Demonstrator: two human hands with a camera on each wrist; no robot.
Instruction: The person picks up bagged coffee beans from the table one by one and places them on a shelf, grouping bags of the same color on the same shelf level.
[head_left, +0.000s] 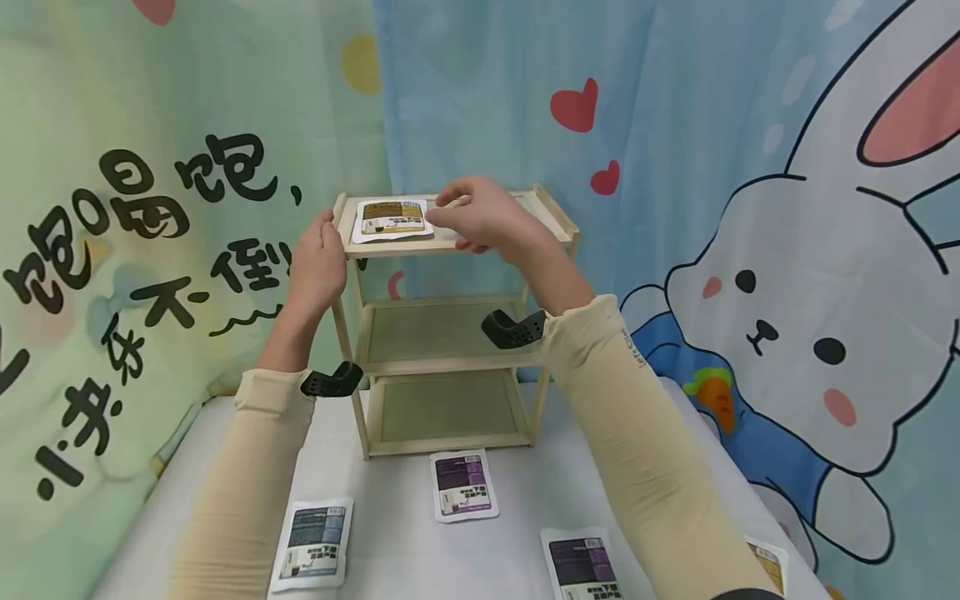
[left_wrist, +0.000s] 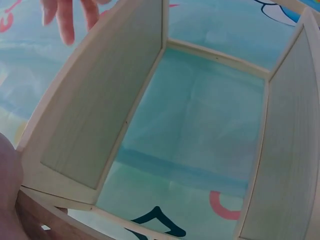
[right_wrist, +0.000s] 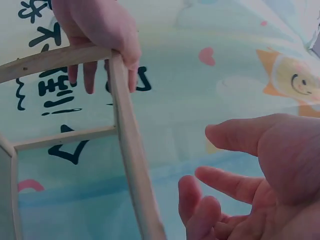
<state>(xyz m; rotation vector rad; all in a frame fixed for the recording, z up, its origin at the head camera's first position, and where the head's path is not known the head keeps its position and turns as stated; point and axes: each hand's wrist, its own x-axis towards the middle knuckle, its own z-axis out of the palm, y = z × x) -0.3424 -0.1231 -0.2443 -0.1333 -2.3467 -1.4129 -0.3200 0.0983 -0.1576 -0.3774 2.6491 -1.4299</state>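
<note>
A three-tier wooden shelf rack (head_left: pixel 446 364) with greenish panels stands before me. On its top tier, toward the left, lies a flat white packet (head_left: pixel 393 218) with a brown-and-gold label. My left hand (head_left: pixel 318 260) grips the rack's upper left corner; in the right wrist view that left hand (right_wrist: pixel 100 30) has its fingers over the frame's edge. Just right of the packet, above the top tier, is my right hand (head_left: pixel 480 212). The right wrist view shows the right hand's (right_wrist: pixel 250 175) thumb and fingers apart with nothing between them.
On the white table (head_left: pixel 390 550) lie a blue-labelled packet (head_left: pixel 313 543), a purple-labelled packet (head_left: pixel 464 485) before the rack and another purple packet (head_left: pixel 583 565) farther right. A yellow-labelled packet (head_left: pixel 771 562) is partly hidden by the right sleeve. Printed curtains (head_left: pixel 487 92) hang behind.
</note>
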